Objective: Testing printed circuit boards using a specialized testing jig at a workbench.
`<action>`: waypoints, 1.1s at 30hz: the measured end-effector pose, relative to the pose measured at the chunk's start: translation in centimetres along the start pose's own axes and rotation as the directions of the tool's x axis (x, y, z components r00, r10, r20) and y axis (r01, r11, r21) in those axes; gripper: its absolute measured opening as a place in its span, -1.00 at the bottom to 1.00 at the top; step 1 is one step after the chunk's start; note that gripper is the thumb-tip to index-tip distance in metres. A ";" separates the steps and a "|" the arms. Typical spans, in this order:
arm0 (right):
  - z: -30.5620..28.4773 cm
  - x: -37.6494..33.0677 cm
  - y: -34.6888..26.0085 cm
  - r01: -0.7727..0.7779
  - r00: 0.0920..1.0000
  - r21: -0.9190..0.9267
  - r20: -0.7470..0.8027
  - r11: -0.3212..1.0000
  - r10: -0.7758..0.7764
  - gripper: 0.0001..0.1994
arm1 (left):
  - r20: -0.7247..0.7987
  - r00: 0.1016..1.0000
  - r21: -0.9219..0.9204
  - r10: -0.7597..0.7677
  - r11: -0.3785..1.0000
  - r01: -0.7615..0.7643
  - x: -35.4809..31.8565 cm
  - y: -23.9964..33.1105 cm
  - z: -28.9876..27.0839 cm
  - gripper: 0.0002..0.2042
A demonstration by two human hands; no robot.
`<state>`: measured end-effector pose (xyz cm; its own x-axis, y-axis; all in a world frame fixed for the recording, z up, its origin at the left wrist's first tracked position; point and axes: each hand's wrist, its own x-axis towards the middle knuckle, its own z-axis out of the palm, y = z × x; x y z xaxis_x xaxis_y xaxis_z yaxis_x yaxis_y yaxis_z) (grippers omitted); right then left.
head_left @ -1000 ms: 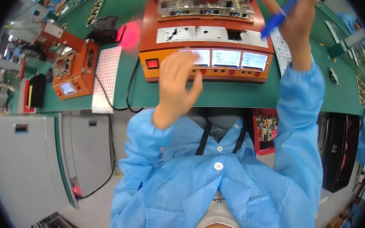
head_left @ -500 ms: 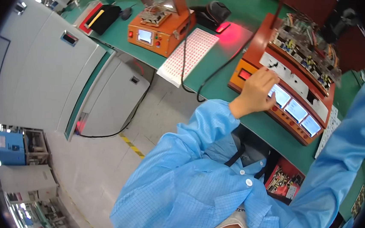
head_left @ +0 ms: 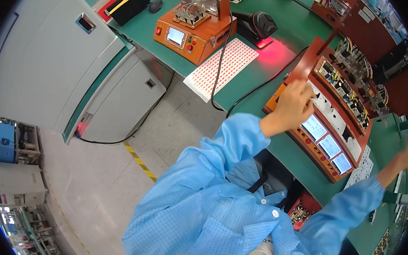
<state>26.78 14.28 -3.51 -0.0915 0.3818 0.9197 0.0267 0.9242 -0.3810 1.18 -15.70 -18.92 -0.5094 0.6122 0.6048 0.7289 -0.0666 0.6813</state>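
Note:
My left hand [head_left: 290, 108] is over the left end of an orange test fixture [head_left: 319, 158]. Its fingers are half bent with the thumb apart, and nothing shows in them. White plates [head_left: 332, 113] with dark cutouts lie beside it on the fixture. Behind them sits a row of small circuit boards [head_left: 343, 90] with yellow and black parts. An upper assembly with clear pieces and wires [head_left: 363, 77] stands apart from the boards. My right hand [head_left: 407, 155] is at the far right edge, smeared by motion, so its fingers cannot be made out. Lit screens [head_left: 328, 147] glow along the fixture's front.
A second orange tester [head_left: 191, 40] stands left on the green bench, beside a label sheet [head_left: 223, 69]. A black handheld scanner [head_left: 255, 27] casts red light. Black cables [head_left: 255, 88] cross the bench. A red bin of parts [head_left: 303, 209] is below; a grey cabinet [head_left: 42, 57] stands left.
My right arm has come down and nearer from the far right. The upper wired assembly has lifted off the circuit boards. My left hand's fingers have drawn back from the white plate. The view has shifted.

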 end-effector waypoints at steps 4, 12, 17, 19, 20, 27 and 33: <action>-0.5 -12.2 4.1 -0.592 0.806 0.167 0.118 0.789 0.580 -0.83 | -0.171 0.977 0.185 0.127 0.978 -0.095 4.4 -2.6 1.6 -0.66; 4.5 -14.9 2.4 -0.574 0.737 0.026 0.452 0.818 0.503 -0.81 | 0.214 0.976 0.055 0.047 0.997 -0.060 9.1 -4.8 3.8 -0.46; 4.4 -14.7 1.4 -0.536 0.757 0.018 0.453 0.844 0.471 -0.81 | 0.262 0.964 -0.067 0.046 0.997 -0.029 9.6 -4.4 4.5 -0.54; 4.9 -14.7 0.5 -0.568 0.738 0.031 0.461 0.822 0.493 -0.81 | 0.228 0.972 -0.142 0.049 0.990 -0.017 9.6 -4.7 4.4 -0.61; 5.1 -14.5 0.2 -0.597 0.720 0.049 0.473 0.801 0.508 -0.80 | 0.188 0.981 -0.212 0.047 0.977 -0.006 9.7 -4.8 4.4 -0.67; 4.4 -14.0 0.7 -0.700 0.690 0.221 0.453 0.679 0.565 -0.76 | 0.174 0.984 -0.419 0.032 0.907 0.045 10.1 -5.5 5.4 -0.72; 4.3 -14.0 0.8 -0.728 0.683 0.342 0.433 0.594 0.588 -0.74 | 0.129 0.991 -0.579 -0.046 0.807 0.113 10.2 -5.2 6.3 -0.70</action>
<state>23.77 9.66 -17.14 -0.4777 0.8001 0.3630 -0.2581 0.2671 -0.9285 -4.88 -4.18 -18.87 -0.4793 0.7108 0.5149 0.2664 -0.4411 0.8570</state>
